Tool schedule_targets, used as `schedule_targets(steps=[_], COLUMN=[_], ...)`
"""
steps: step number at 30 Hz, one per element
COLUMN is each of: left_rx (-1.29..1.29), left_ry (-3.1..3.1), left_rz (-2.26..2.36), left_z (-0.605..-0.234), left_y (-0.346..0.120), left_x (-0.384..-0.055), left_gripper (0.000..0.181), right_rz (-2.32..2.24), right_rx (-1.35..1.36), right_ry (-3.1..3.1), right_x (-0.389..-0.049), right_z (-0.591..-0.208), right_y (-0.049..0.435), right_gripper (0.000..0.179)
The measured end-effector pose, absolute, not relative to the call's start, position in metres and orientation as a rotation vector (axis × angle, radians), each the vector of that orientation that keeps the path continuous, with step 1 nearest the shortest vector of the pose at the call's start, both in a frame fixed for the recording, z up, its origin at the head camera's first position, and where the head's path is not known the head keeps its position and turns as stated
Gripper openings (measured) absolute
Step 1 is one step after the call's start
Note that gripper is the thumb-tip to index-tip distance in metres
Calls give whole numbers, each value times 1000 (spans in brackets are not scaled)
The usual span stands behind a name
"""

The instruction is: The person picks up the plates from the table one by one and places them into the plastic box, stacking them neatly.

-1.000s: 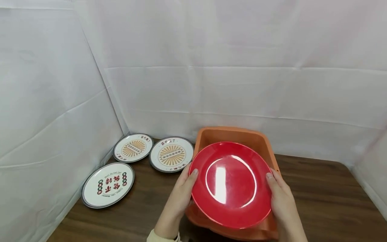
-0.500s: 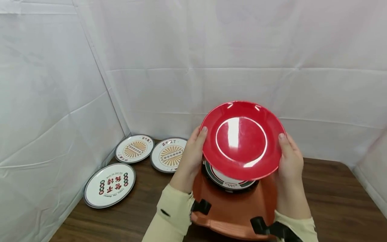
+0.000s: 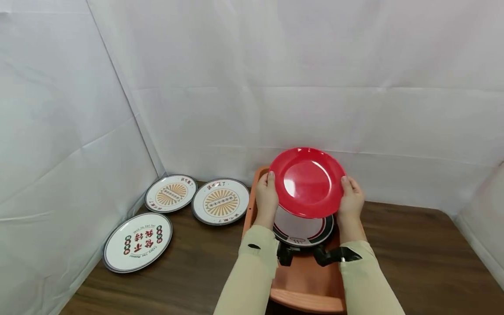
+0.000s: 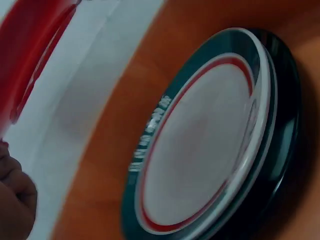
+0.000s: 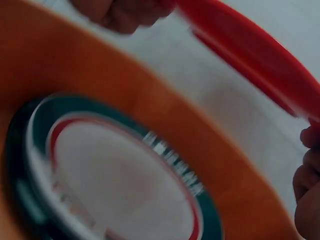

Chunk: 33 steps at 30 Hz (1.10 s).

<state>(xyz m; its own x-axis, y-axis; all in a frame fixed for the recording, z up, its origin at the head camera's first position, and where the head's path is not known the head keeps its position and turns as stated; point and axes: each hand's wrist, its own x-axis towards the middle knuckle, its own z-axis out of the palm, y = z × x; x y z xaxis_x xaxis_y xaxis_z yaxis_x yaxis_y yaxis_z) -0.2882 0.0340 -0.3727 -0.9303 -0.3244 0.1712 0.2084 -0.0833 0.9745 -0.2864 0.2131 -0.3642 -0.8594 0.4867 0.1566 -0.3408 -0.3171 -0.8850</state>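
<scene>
Both my hands hold a red plate (image 3: pixel 307 181) by opposite sides of its rim, tilted up above an orange basin (image 3: pixel 307 299). My left hand (image 3: pixel 267 197) grips the left edge, thumb on the upper face. On the right edge my right hand (image 3: pixel 351 199) does the same. Below the red plate, a white plate with a green and red rim (image 3: pixel 299 227) lies in the basin, partly covered in the head view. The left wrist view shows that this plate (image 4: pixel 195 145) rests on other stacked dishes, a dark one (image 4: pixel 287 135) among them.
On the dark wooden table (image 3: pixel 197 271), left of the basin, lie two white plates with orange sunburst prints, one at the back (image 3: pixel 171 193) and one beside the basin (image 3: pixel 220 202). A white plate with red characters (image 3: pixel 138 243) is nearer. White cloth (image 3: pixel 252 87) hangs behind.
The red plate first rose and moved away from me, then lowered slightly and went farther back over the basin, both hands gripping it. The green-rimmed plate came into view beneath.
</scene>
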Motion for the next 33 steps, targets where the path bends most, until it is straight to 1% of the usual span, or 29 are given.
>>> schedule_targets(steps=[2, 5, 9, 12, 17, 21, 27, 33], left_rx=[194, 219, 235, 268, 273, 293, 350, 339], left_ry=[-1939, -2056, -2172, -2231, -2312, -2391, -2501, -2575], left_rz=[-1955, -1825, -1687, -1587, -1470, -1389, -1309, -1217], left_z=[-381, -389, -397, -400, -403, -404, -407, -408], left_y=[33, 34, 36, 36, 34, 34, 36, 35], left_x=[-292, -295, -295, -293, -291, -290, -291, -291], left_gripper=[33, 35, 35, 31, 27, 27, 26, 26], right_rz=[2096, 1921, 1647, 1501, 1393, 1311, 1068, 944], right_rx=[-187, -186, -230, -246, -260, -266, -247, -246], right_ry=[-1583, -1803, -2070, -2198, -2286, -2364, -2478, -2546], right_x=[-289, -290, -289, -289, -289, -290, -290, -289], right_z=[-375, -385, -395, -402, -407, -407, -410, -409], right_y=[213, 214, 217, 216, 215, 215, 214, 214], right_gripper=[22, 38, 47, 46, 40, 38, 31, 28])
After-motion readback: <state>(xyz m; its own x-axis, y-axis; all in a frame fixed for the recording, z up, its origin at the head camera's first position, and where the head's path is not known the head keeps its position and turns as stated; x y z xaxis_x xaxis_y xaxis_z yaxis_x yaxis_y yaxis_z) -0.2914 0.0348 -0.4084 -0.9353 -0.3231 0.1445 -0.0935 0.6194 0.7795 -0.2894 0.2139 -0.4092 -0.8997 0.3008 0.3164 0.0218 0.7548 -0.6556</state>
